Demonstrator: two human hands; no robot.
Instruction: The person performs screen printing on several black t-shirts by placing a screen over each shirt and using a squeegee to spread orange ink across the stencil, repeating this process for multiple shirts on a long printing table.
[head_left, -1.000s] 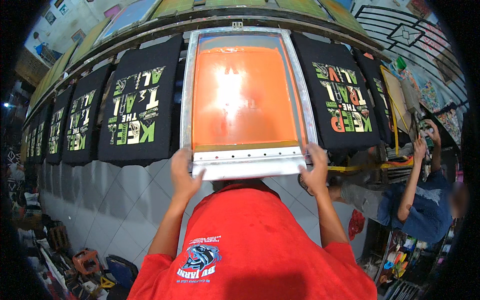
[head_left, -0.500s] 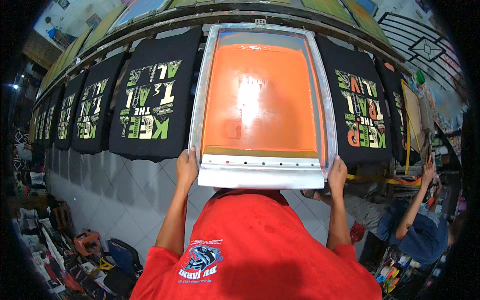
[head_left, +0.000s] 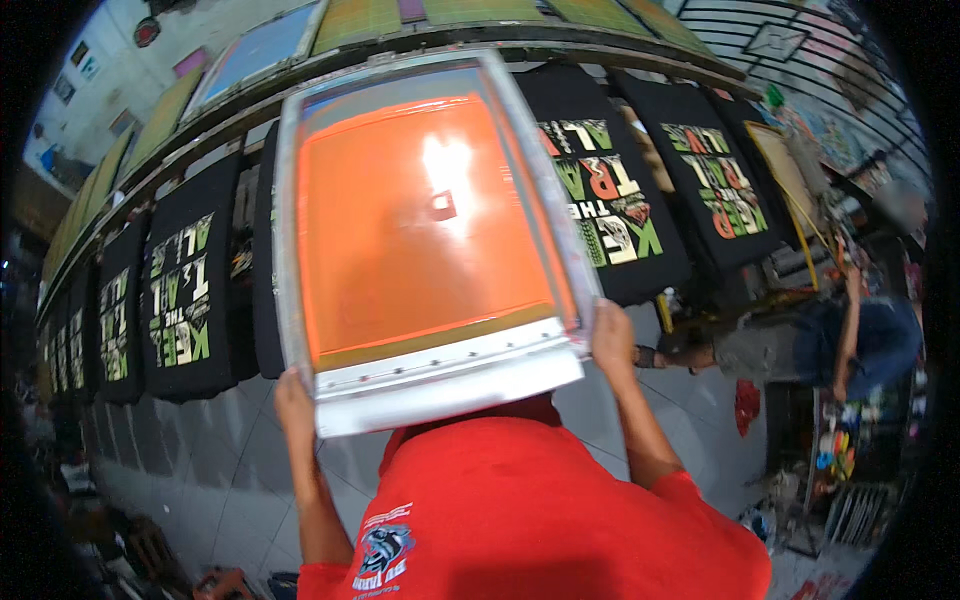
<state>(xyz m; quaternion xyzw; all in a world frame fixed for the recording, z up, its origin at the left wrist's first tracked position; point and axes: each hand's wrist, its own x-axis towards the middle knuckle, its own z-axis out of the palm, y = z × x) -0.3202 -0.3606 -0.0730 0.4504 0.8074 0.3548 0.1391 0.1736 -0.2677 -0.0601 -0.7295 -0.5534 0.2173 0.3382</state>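
A screen printing frame (head_left: pixel 288 225) with pale metal edges is held between my two hands, slightly tilted. Orange ink (head_left: pixel 420 270) covers most of its mesh, and a small darker letter shape shows near the middle. A silvery metal strip (head_left: pixel 450 395) with a row of holes runs along its near end. My left hand (head_left: pixel 294 405) grips the near left corner; my right hand (head_left: pixel 612 340) grips the near right corner. Underneath, the frame hides most of a black T-shirt (head_left: pixel 267 320). To its right lies a black T-shirt (head_left: pixel 640 287) with green, cream and orange lettering.
More printed black T-shirts (head_left: pixel 226 300) hang in a row to the left, with another shirt (head_left: pixel 710 185) at the right. A long rail (head_left: pixel 380 62) runs behind them. At the right is a person in a blue shirt (head_left: pixel 875 340). Grey floor tiles (head_left: pixel 245 460) lie below.
The frame has moved left along the row, with both hands still on it, and now slants. A shirt with some orange letters has come into sight at its right. My view has shifted.
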